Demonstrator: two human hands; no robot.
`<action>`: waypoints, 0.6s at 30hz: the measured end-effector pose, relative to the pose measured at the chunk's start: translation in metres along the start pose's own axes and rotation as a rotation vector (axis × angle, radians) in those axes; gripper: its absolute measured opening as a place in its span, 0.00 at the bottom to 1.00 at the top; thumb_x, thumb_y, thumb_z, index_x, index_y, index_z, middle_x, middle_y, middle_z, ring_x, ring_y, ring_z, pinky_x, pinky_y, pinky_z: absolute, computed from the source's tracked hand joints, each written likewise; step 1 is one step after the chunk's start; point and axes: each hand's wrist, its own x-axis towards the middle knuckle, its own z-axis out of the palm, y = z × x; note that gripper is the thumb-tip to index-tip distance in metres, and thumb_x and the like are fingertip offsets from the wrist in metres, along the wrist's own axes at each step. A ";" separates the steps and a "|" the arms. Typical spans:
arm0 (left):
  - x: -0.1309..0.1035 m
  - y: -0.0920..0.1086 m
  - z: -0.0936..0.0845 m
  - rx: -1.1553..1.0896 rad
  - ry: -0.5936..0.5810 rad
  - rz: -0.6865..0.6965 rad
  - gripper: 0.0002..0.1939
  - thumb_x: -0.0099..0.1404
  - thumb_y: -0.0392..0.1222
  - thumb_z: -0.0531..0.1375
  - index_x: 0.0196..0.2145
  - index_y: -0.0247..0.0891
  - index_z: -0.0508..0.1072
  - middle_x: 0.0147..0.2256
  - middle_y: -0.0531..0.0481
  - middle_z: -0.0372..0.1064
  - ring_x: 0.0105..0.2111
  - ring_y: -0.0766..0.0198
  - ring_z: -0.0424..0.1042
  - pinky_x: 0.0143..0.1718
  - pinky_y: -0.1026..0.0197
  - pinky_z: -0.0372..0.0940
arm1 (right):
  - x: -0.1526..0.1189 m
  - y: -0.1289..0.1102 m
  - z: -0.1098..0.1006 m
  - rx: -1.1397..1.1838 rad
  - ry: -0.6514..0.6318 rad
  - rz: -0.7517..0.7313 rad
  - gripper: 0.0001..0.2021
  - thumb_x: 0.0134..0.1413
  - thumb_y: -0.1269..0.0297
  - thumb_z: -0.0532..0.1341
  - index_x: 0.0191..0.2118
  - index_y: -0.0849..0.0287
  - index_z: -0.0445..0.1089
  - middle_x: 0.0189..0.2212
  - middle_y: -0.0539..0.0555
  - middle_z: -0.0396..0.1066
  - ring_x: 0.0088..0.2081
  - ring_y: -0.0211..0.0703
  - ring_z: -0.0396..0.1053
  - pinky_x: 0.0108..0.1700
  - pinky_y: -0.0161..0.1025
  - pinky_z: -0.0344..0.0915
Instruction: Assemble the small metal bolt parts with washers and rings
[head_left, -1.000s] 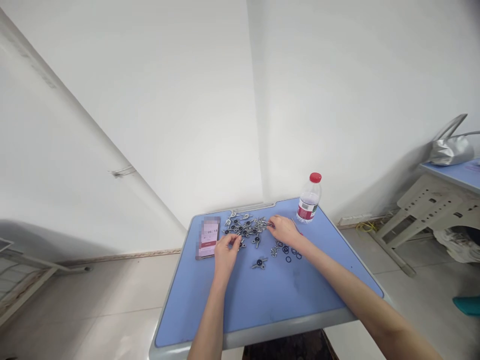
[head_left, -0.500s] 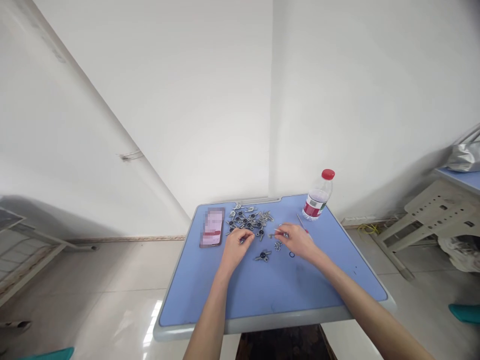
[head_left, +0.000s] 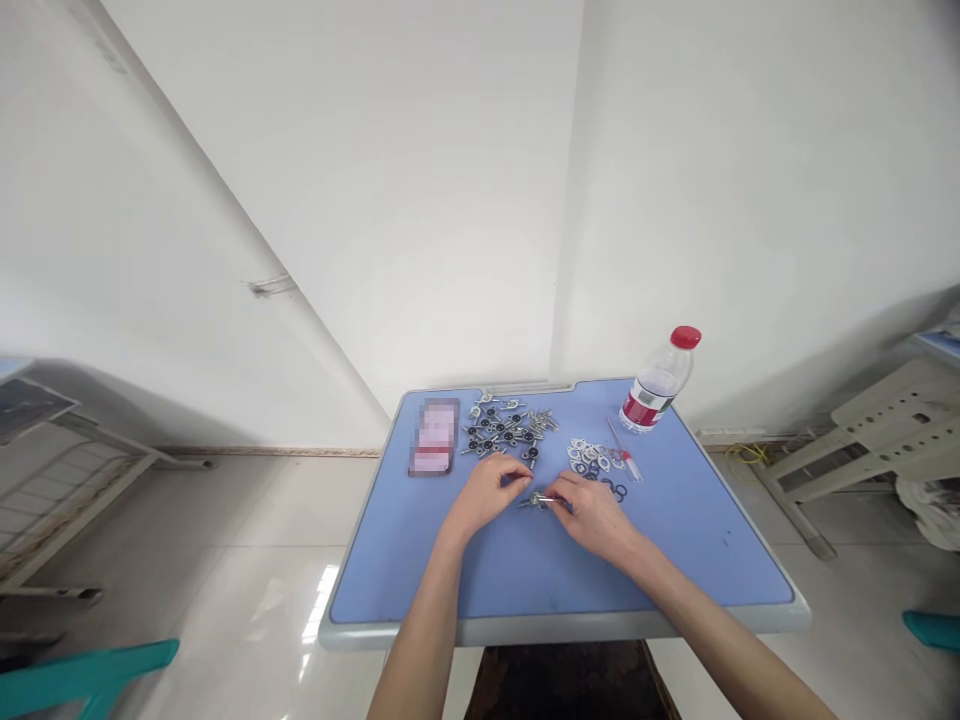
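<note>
My right hand (head_left: 586,508) pinches a small silvery metal part (head_left: 550,499) over a metal fitting (head_left: 527,505) lying on the desk. The held part overlaps the fitting, and I cannot tell whether they touch. Just to the left, my left hand (head_left: 489,492) has thumb and forefinger pinched together; anything between them is too small to make out. Behind the hands lies a pile of metal fittings with black round caps (head_left: 499,428). Flat silvery plates with holes (head_left: 586,453) and black rings (head_left: 619,491) are spread beyond my right hand.
A phone (head_left: 434,437) lies at the desk's left side. At the back right stands a bottle with a red cap (head_left: 660,385), near a screwdriver with a red and clear handle (head_left: 630,463). The blue desk (head_left: 600,585) has a grey rim and meets a white wall.
My right hand has moved toward me and left, over the fitting, with the metal part in its fingers. Plates and rings it covered now show. The whole view has shifted slightly.
</note>
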 end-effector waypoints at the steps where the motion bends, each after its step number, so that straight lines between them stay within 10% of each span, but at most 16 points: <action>1: -0.001 0.001 0.000 -0.011 -0.015 -0.003 0.08 0.62 0.37 0.58 0.34 0.42 0.78 0.34 0.52 0.74 0.37 0.61 0.70 0.40 0.59 0.64 | 0.000 0.000 0.001 -0.013 -0.005 -0.001 0.09 0.60 0.70 0.55 0.36 0.56 0.73 0.34 0.53 0.74 0.31 0.42 0.71 0.31 0.36 0.58; 18: -0.007 0.007 0.003 0.064 -0.185 -0.016 0.10 0.56 0.31 0.57 0.35 0.40 0.73 0.35 0.51 0.69 0.39 0.58 0.67 0.40 0.59 0.63 | -0.011 0.004 -0.001 0.007 -0.042 -0.083 0.07 0.57 0.72 0.57 0.35 0.57 0.72 0.30 0.51 0.71 0.28 0.38 0.67 0.29 0.35 0.54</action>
